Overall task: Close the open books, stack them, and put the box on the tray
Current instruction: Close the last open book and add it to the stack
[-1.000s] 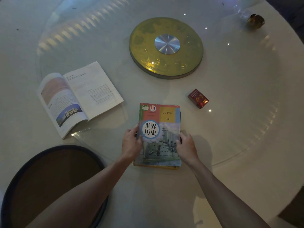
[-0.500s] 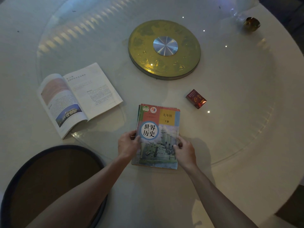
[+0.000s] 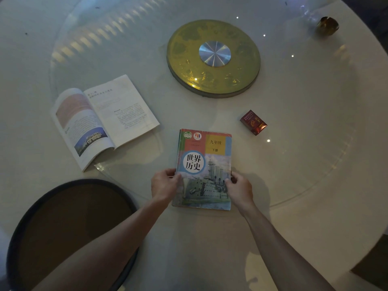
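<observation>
A closed textbook with a warship on its cover (image 3: 204, 164) lies on top of another book near the table's front, a green edge showing along its left side. My left hand (image 3: 164, 183) grips the stack's left edge and my right hand (image 3: 239, 189) grips its right edge. An open book (image 3: 102, 118) lies face up to the left, pages showing text and a photo. A small red box (image 3: 253, 122) sits to the right of the stack. The round dark tray with a brown inside (image 3: 69, 234) is at the lower left.
The round white table (image 3: 315, 185) carries a glass turntable with a gold disc (image 3: 213, 57) at its centre. A small golden object (image 3: 327, 25) stands at the far right edge.
Both hands have shifted the closed book stack slightly, squaring the top book over the one beneath. The open book and red box have not moved.
</observation>
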